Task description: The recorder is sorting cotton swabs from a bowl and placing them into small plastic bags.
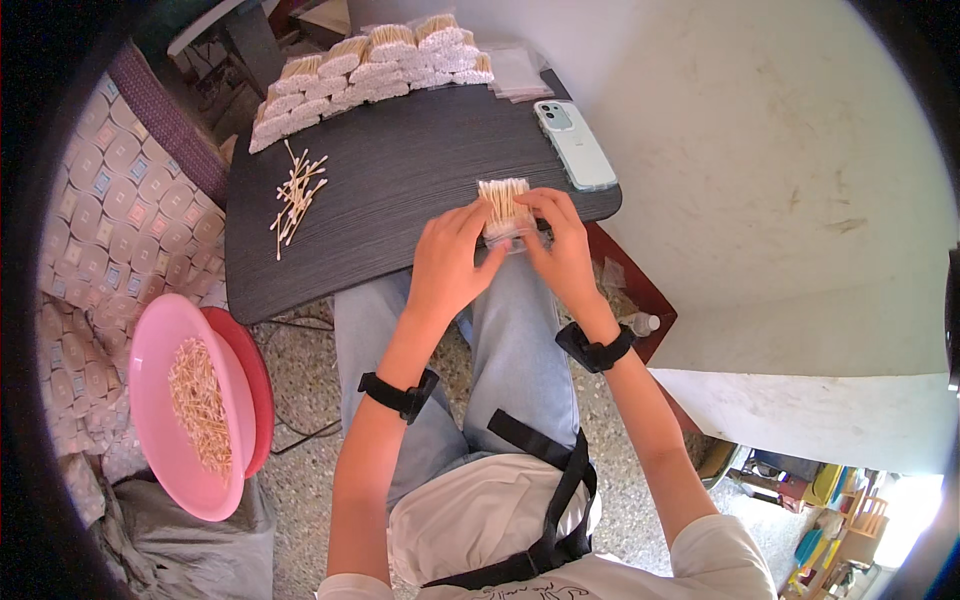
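Note:
At the near right edge of the dark table (400,200), a clear plastic bag of cotton swabs (505,202) lies between my hands. My left hand (452,258) grips its left side, fingertips along the swabs and thumb at the lower end. From the right, my right hand (560,245) holds it with fingers on top and thumb near the bag's lower end. White swab tips show at the far end of the bag. Part of the bag is hidden under my fingers.
Filled swab packs (375,75) are stacked along the far edge, beside flat clear bags (518,75). Loose swabs (297,195) lie at the table's left. A phone (575,145) rests far right, near the wall. A pink basin (150,440) of swabs stands lower left.

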A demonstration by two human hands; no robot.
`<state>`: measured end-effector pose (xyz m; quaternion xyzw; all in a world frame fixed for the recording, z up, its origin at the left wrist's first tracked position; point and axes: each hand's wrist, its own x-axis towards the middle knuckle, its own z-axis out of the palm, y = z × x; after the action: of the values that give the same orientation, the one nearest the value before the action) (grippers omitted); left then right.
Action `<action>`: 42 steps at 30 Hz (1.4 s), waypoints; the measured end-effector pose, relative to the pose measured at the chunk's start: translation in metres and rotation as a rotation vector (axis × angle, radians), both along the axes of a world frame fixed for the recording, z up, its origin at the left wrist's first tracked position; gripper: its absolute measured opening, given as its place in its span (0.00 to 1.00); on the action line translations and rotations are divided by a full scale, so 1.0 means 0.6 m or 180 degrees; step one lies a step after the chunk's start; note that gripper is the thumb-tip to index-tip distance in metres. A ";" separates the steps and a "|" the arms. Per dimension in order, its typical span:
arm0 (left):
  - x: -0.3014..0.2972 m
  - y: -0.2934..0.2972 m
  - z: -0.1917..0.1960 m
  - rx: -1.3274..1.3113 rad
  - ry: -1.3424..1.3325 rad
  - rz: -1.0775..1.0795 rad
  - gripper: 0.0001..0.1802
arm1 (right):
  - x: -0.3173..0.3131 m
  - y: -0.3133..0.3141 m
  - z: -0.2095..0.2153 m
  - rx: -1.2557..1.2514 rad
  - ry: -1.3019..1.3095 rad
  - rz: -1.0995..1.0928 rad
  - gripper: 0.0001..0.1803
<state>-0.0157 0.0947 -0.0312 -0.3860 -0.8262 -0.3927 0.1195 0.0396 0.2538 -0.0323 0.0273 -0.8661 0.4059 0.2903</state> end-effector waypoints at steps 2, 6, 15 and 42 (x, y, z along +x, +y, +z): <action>0.007 -0.001 0.017 -0.0066 0.0017 -0.0051 0.22 | 0.006 0.007 0.005 -0.0290 -0.0206 0.0049 0.21; -0.008 -0.004 0.011 -0.0061 -0.0055 -0.0433 0.25 | 0.013 0.020 0.019 -0.0194 -0.0366 0.0418 0.28; -0.010 0.010 -0.011 -0.0865 0.0503 -0.0309 0.24 | 0.027 0.028 0.003 0.1189 -0.0732 0.0527 0.37; -0.022 -0.049 0.035 0.1802 -0.2916 -0.0419 0.13 | 0.003 -0.026 0.073 -0.1584 -0.1289 0.1276 0.14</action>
<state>-0.0290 0.0651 -0.0101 -0.1789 -0.6296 -0.7346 -0.1785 0.0414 0.2383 0.0118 0.0441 -0.7584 0.6498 0.0258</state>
